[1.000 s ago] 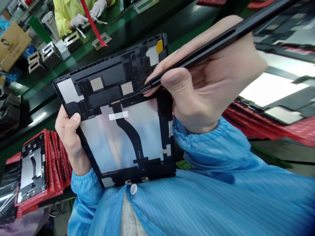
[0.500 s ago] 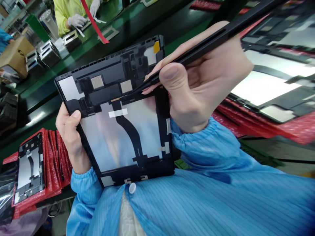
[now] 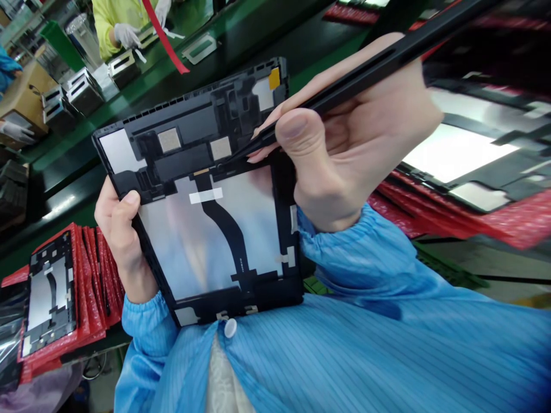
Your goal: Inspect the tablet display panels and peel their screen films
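My left hand (image 3: 123, 229) grips the left edge of a tablet screen assembly (image 3: 181, 241), thumb on its front face. The panel is tilted up, its lower edge against my blue smock. It has a black frame, a silvery middle and a black ribbon cable (image 3: 232, 232) crossed by a strip of white tape (image 3: 205, 195). In my right hand (image 3: 344, 143) a pair of black tweezers (image 3: 361, 86) is pinched between thumb and fingers. Their tips reach the black band just above the silvery area, right of the ribbon's upper end. What the tips touch is too small to tell.
Similar panels on red bubble wrap lie stacked at the left (image 3: 49, 292) and right (image 3: 456, 149). Across the dark green conveyor (image 3: 69, 195), a co-worker's gloved hands (image 3: 127, 35) handle a metal part. Metal brackets (image 3: 86, 92) and a cardboard box (image 3: 23, 97) stand beyond.
The tweezers and panel hold nearly the same position, with a slight shift of the whole view. Across the conveyor, a flat metal frame and the co-worker's gloved hands have moved a little.
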Demonstrator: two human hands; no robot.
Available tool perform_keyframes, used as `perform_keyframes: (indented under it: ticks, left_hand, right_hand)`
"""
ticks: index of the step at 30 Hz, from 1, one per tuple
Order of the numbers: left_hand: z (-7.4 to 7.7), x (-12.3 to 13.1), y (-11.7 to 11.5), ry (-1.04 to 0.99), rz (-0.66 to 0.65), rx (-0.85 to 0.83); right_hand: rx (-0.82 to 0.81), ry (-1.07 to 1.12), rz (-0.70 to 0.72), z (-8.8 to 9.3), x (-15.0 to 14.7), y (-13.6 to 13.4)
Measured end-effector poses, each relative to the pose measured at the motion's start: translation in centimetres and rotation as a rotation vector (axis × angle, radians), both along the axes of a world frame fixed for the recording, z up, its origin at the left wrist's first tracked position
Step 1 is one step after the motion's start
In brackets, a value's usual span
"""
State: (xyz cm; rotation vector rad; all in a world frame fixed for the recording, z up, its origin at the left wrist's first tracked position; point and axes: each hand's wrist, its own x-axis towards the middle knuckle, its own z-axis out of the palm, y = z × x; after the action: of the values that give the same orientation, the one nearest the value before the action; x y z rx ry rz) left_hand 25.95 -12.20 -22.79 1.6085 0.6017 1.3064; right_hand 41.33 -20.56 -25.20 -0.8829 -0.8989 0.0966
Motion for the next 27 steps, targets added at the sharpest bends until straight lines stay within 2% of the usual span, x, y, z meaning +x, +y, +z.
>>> perform_keyframes:
  ticks: [5,7,10,13,23,27]
  left_hand:
    - [-0.1,-0.1,0.0,-0.001,-0.024,0.006]
    - [-0.1,-0.1,0.0,0.002,-0.023,-0.001]
    - [-0.1,0.0,0.2,0.007,0.0,-0.017]
    - [-0.1,0.1,0.3,0.011,0.017,-0.036]
    - [-0.5,-0.2,0.4,-0.018,-0.007,-0.012]
    - [-0.9,-0.3,0.9,-0.036,-0.011,0.029]
  right_hand:
    - [-0.054,-0.077,-0.099,0.1,0.0,-0.4]
    - [-0.074,-0.176,-0.196,-0.1,0.1,-0.4]
    - [-0.018,-0.344,-0.328,-0.6,0.3,-0.3]
    - [0.059,-0.398,-0.296,-0.9,0.4,0.0]
    - [0.108,-0.323,-0.246,-0.7,0.4,0.1]
    - [0.231,-0.048,-0.272,-0.3,0.0,1.0]
